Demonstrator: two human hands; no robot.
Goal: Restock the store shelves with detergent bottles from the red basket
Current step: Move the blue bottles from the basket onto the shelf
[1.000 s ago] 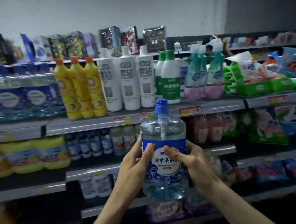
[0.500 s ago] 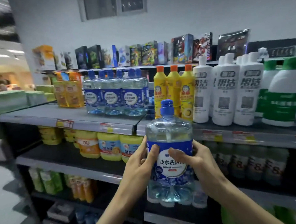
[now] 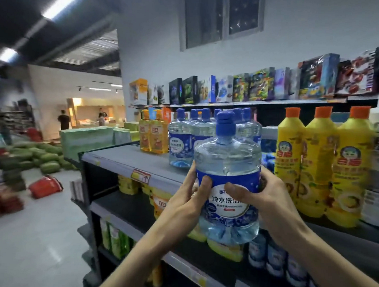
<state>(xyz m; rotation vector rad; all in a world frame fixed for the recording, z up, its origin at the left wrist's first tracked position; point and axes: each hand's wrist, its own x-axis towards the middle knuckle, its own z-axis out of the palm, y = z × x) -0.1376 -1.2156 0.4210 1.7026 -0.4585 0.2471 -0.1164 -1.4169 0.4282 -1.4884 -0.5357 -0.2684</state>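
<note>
In the head view, your look has turned to the left since a second ago; then you faced the white and green bottles, and now the row of matching clear blue-capped bottles [image 3: 185,139] stands just behind the one you carry; I judge this means you have found the right place and only the setting down is left.

The clear round detergent bottle with the blue cap and blue label [image 3: 228,185] is upright in the air, in front of the grey top shelf [image 3: 127,156], not yet resting on it; it is near the matching row and just left of the yellow bottles with orange caps [image 3: 321,165].

Your left hand [image 3: 182,200] is wrapped on the left side of the label, its thumb laid across the front; your right hand [image 3: 263,192] does the same on the right side, thumb forward; both hands are curved and pressed against the bottle, not spread; the fingers behind the bottle are hidden.

There is bare shelf in front of the matching row, and there the bottle could go, I think.

On the floor far to the left a red plastic basket [image 3: 46,186] lies tipped; whether bottles remain in it, I cannot tell.
</note>
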